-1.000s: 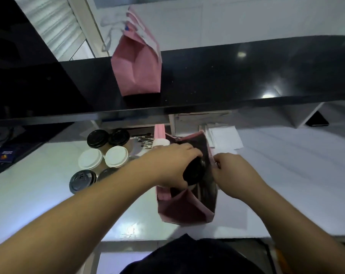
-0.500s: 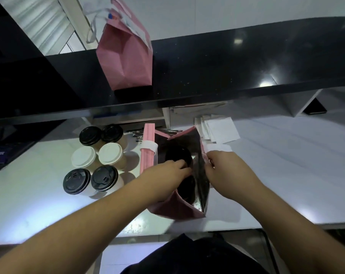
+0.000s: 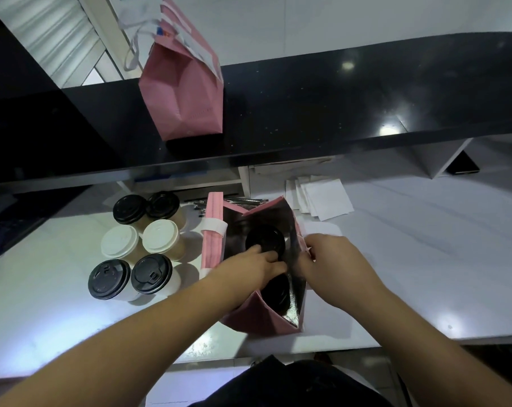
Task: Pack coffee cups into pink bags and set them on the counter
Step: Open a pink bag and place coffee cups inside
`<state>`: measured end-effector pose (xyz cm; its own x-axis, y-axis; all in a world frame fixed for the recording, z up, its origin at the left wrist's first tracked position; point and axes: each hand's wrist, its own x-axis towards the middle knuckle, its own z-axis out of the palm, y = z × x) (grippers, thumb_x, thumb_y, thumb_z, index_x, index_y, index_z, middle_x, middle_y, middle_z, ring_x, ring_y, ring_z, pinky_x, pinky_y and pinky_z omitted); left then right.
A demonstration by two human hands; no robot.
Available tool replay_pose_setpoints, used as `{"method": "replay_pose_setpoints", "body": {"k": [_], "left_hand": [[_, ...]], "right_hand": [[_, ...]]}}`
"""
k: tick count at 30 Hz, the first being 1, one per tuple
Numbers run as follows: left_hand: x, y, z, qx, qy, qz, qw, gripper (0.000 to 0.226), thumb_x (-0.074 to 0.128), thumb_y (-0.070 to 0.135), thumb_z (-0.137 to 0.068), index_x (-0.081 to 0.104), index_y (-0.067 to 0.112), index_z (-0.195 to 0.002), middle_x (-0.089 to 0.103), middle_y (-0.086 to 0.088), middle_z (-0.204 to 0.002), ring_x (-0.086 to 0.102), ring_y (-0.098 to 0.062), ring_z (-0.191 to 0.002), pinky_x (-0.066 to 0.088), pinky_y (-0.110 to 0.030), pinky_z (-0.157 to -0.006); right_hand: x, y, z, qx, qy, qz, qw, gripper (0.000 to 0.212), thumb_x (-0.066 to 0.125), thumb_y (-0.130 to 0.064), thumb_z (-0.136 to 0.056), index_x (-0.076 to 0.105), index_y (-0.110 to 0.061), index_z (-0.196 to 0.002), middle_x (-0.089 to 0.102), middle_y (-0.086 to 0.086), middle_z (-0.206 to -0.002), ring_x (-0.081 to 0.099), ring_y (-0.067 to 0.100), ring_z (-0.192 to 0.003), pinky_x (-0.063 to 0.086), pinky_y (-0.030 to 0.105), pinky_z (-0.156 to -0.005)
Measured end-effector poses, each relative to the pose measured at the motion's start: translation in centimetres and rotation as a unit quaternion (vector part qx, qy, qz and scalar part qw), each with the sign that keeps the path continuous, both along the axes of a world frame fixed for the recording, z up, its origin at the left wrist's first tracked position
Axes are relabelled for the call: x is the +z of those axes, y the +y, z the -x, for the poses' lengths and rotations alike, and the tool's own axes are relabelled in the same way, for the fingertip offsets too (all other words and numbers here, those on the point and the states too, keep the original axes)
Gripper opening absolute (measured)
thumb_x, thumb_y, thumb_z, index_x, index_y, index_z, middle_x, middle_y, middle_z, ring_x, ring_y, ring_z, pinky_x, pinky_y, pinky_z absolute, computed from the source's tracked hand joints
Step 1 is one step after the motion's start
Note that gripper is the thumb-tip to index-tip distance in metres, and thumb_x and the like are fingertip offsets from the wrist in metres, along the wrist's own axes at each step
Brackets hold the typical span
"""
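Note:
An open pink bag (image 3: pixel 260 320) with a dark shiny lining stands on the white worktop (image 3: pixel 410 259). Inside it I see two black-lidded cups, a far one (image 3: pixel 268 237) and a near one (image 3: pixel 276 293). My left hand (image 3: pixel 250 267) reaches into the bag's mouth, fingers lying over the cups' lids; whether it grips one I cannot tell. My right hand (image 3: pixel 329 259) pinches the bag's right rim and holds it apart. A second pink bag (image 3: pixel 184 95), closed at the top, stands on the black counter (image 3: pixel 337 107) above.
Several lidded cups stand left of the bag: black lids at the back (image 3: pixel 129 209) and front (image 3: pixel 152 274), white lids (image 3: pixel 160 236) between. A bundle of flat pink bags (image 3: pixel 213 227) stands against the open bag. White paper sheets (image 3: pixel 325 199) lie behind.
My left hand lowered a black-lidded cup into the bag, and now rests deeper inside. The view tilted down; the right hand kept its hold on the rim.

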<state>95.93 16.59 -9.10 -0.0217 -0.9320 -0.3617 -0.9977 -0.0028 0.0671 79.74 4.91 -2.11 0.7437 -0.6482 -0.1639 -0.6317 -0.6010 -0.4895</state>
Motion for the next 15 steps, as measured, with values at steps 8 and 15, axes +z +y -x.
{"method": "replay_pose_setpoints", "body": {"k": [8, 15], "left_hand": [[2.5, -0.3, -0.6, 0.025, 0.025, -0.056, 0.998, 0.064, 0.070, 0.018, -0.096, 0.043, 0.028, -0.153, 0.055, -0.004, -0.140, 0.054, -0.028, -0.125, 0.050, -0.045, -0.101], [8.8, 1.5, -0.7, 0.105, -0.105, 0.165, 0.975, 0.035, 0.070, 0.025, -0.087, 0.066, 0.029, -0.121, 0.065, 0.006, -0.115, 0.057, -0.023, -0.110, 0.046, -0.039, -0.093]], "right_hand": [[0.3, -0.2, 0.0, -0.025, 0.003, 0.014, 1.000, 0.037, 0.047, -0.028, -0.102, 0.047, -0.016, -0.067, 0.055, 0.000, -0.062, 0.049, 0.017, -0.054, 0.024, 0.029, -0.045], [0.8, -0.6, 0.1, -0.043, -0.004, 0.003, 0.999, 0.041, 0.048, -0.025, -0.101, 0.043, -0.017, -0.061, 0.051, 0.000, -0.057, 0.043, 0.015, -0.048, 0.024, 0.024, -0.044]]}}
